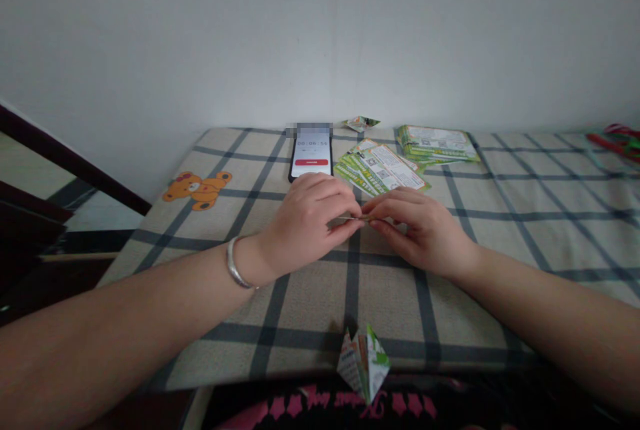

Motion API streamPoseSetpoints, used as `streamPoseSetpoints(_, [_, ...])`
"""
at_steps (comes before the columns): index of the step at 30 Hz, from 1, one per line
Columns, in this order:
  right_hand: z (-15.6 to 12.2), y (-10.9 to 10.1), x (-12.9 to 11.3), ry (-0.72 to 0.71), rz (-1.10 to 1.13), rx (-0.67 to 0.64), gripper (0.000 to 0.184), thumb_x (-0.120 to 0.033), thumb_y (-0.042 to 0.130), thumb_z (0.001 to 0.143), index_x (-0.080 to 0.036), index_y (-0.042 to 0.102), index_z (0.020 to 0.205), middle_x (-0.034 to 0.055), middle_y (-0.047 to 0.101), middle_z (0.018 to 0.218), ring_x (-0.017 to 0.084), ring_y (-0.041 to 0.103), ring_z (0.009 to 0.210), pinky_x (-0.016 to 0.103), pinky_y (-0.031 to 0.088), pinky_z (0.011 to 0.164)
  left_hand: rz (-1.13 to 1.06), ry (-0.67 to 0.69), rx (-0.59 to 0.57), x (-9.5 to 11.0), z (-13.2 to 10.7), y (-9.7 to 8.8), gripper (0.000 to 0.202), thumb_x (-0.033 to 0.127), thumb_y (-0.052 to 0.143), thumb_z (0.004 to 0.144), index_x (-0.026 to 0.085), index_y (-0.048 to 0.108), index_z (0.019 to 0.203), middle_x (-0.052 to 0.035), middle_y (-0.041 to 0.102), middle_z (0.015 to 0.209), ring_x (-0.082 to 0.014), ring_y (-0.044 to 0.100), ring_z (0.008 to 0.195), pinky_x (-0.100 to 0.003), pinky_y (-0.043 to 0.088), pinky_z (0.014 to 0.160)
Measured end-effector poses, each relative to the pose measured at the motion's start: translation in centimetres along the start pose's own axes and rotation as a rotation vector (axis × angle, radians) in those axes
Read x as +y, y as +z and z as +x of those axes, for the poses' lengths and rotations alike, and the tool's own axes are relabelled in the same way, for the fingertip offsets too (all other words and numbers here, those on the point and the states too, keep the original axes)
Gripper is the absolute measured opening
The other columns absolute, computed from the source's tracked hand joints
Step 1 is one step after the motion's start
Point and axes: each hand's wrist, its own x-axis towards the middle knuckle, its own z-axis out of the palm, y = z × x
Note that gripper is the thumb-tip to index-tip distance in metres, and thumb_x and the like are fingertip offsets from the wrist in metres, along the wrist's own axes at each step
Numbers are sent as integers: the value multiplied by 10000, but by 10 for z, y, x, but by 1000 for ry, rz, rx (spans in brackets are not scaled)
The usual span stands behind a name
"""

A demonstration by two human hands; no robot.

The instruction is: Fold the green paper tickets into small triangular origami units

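We hold both forearms low over the checked tablecloth, the left one reaching in from the lower left corner and the right one from the lower right, so that our hands meet near the middle of the view. Our left hand is turned with its back up and its knuckles arched, the fingers curving over to the right and the thumb lying beneath them; a silver bracelet circles that wrist. Our right hand mirrors it, wrist bent slightly inward, fingers stretched leftward above the thumb. Between the fingertips of both hands we pinch a thin slip, seen almost edge-on, so we cannot tell its folds; it sits right where the two sets of fingertips come together. Just beyond our left knuckles lies a phone with a timer on its screen, and beyond our right fingers lie fanned leaflets, with a leaflet stack farther to the right. A folded paper piece with pointed tips is nearest us, at the table's front edge below our hands, and another small folded shape lies by the wall.
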Motion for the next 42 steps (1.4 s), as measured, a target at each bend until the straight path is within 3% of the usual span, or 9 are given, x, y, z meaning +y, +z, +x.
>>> streamPoseSetpoints(3, [0,-2,1,-8,-12,14,105,-157,546,872,-198,637,906,70,663,965,191,603,913,337,505,782,-60,-56,-61,0,-1,1,85,231,638,853,182,594,799,4,661,829,-153,600,831,-304,447,800])
streamPoseSetpoints(8, [1,-2,6,52,22,77,79,-176,567,874,-196,643,881,68,646,942,169,605,864,307,505,743,-132,-126,-84,-2,-4,2,52,174,578,881,188,563,929,16,648,857,-119,607,790,-238,452,703])
streamPoseSetpoints(16, [1,-1,6,136,2,95,88,-218,582,883,-186,664,887,56,673,898,164,618,812,302,493,696,-81,6,-48,0,-6,1,73,147,471,934,178,485,998,-17,627,896,-123,593,794,-244,458,706])
streamPoseSetpoints(20, [-1,3,5,165,-27,169,67,-239,616,875,-191,663,882,23,681,801,137,604,711,271,467,608,-40,4,-43,1,-7,-1,75,159,462,936,185,486,1001,-11,631,865,-121,599,759,-240,452,673])
streamPoseSetpoints(25, [-3,7,7,158,17,303,112,-217,694,817,-205,624,904,-10,684,819,106,596,651,232,469,545,-65,-22,-11,3,-7,-2,68,161,492,916,182,498,980,16,640,788,-102,606,677,-220,442,607])
streamPoseSetpoints(28, [-3,3,4,50,36,313,83,-145,664,833,-196,607,865,4,688,868,116,629,761,235,490,614,-193,-134,-35,6,-6,-1,61,166,521,901,188,507,956,20,647,807,-95,625,683,-212,470,613])
streamPoseSetpoints(34, [-1,-5,-4,-74,17,341,142,-68,660,819,-187,636,894,30,680,900,127,644,844,264,524,741,-823,-415,-133,11,-5,2,62,198,491,932,204,444,973,33,655,796,-56,628,593,-158,522,550])
streamPoseSetpoints(38, [-2,-4,-2,-98,-40,334,160,-77,663,821,-193,673,930,35,670,912,125,638,817,268,522,718,-920,-483,-161,12,-5,2,83,233,499,934,206,431,973,43,654,736,-59,622,555,-157,518,521])
streamPoseSetpoints(42, [-1,-2,0,-72,-78,333,142,-111,676,822,-189,692,938,38,681,893,134,642,800,275,519,698,-880,-458,-150,11,-5,3,68,220,496,934,203,446,977,46,651,744,-52,621,567,-149,517,526])
